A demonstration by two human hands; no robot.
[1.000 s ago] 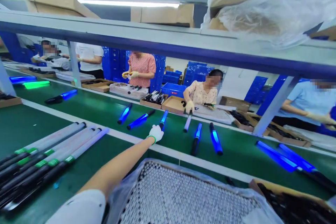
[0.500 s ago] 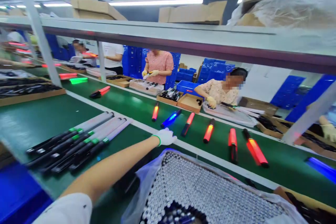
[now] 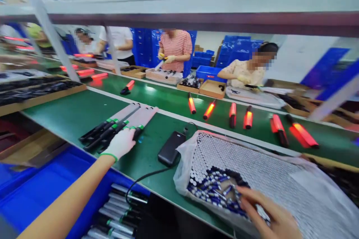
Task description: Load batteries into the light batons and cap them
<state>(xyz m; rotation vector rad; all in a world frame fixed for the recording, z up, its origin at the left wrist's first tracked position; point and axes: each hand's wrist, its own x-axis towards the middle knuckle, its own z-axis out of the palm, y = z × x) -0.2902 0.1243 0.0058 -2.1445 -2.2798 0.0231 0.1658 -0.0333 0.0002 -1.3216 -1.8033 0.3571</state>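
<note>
Gloved left hand (image 3: 121, 143) lies spread, fingers apart, on the batons (image 3: 119, 125), handles near-left, tubes pointing far-right.

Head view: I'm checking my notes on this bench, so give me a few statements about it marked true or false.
1. The left hand, in a white glove, rests on the row of unlit batons. True.
2. The right hand wears a glove. False: it is bare, its fingers at the batteries in the plastic-lined box.
3. The lit batons on the belt glow blue. False: they glow red.
4. A black power bank lies between the batons and the box. True.
</note>
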